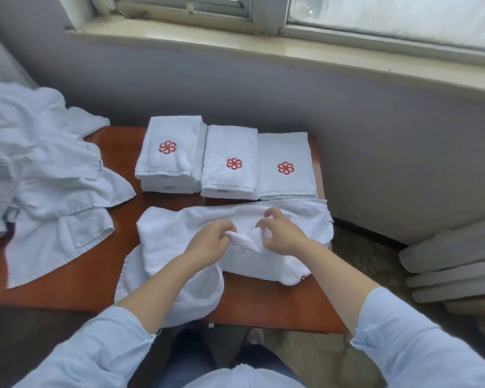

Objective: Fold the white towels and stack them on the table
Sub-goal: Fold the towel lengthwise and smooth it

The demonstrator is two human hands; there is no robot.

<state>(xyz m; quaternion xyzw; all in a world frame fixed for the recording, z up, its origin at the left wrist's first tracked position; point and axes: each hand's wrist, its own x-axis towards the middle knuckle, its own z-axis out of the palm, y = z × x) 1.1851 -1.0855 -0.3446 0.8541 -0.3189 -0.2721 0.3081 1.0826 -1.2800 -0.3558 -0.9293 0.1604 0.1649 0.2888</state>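
A loose white towel (168, 236) lies crumpled across the near middle of the red-brown table (118, 152), part of it hanging over the front edge. My left hand (210, 242) pinches a raised fold of it at the centre. My right hand (280, 233) grips the same bunched cloth just to the right, fingers curled. Behind the loose towel stand three folded white towel piles, each with a red flower emblem on top: the left stack (168, 163) is the tallest, the middle pile (230, 175) and the right pile (286, 180) are lower.
A heap of unfolded white towels (39, 169) covers the table's left side and spills off it. A grey wall and window sill run behind the table. Grey rolled mats (454, 259) lie on the floor at the right.
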